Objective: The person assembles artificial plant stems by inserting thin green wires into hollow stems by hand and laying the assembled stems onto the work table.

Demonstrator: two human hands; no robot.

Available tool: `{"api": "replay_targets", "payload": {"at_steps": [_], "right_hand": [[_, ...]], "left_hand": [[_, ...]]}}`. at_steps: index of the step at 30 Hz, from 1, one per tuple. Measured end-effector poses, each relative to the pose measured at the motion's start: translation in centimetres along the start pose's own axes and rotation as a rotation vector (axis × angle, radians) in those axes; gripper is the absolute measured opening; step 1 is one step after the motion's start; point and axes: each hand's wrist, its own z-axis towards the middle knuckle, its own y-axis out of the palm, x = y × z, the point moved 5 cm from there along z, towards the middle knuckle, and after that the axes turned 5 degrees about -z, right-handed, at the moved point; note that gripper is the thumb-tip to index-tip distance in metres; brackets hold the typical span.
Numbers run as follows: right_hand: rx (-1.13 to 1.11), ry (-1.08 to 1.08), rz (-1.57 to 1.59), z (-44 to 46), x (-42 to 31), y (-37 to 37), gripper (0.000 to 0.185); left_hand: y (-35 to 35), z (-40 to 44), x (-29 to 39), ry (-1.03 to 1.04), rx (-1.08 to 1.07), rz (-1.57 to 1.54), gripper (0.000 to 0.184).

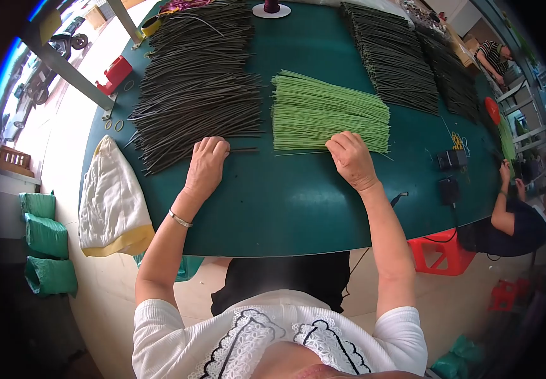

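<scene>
My left hand [207, 165] is closed at the lower right of a large pile of thin dark sticks [197, 101]. A single dark stick [244, 150] pokes out to the right from its fingers. My right hand [352, 162] is pinched at the near edge of a bundle of thin green stems [330, 114]. One green stem lies along that edge and runs up to its fingertips. Whether the fingers grip this stem or only touch it is hidden by the hand.
The green table [273, 215] also bears more dark sticks [393, 63], a spool [272, 9], a red tape dispenser [115, 74], a white cloth [114, 196] and black adapters [451, 160]. Another person [516, 224] sits at right, near a red stool [442, 252].
</scene>
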Motion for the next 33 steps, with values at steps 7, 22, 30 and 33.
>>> {"api": "replay_targets", "payload": {"at_steps": [7, 22, 30, 33], "right_hand": [[-0.007, 0.069, 0.103, 0.0, -0.5, 0.3, 0.010], [0.098, 0.163, 0.459, -0.1, -1.4, -1.7, 0.015], [0.069, 0.136, 0.495, 0.2, -1.9, -1.6, 0.014], [0.049, 0.142, 0.498, 0.0, -1.9, -1.4, 0.015]], "left_hand": [[-0.5, 0.1, 4.3, 0.000, -0.027, -0.027, 0.023], [1.4, 0.2, 3.8, -0.395, 0.046, -0.739, 0.011], [1.5, 0.0, 3.7, -0.458, 0.004, -0.763, 0.013], [1.5, 0.0, 3.7, -0.451, -0.008, -0.764, 0.013]]}}
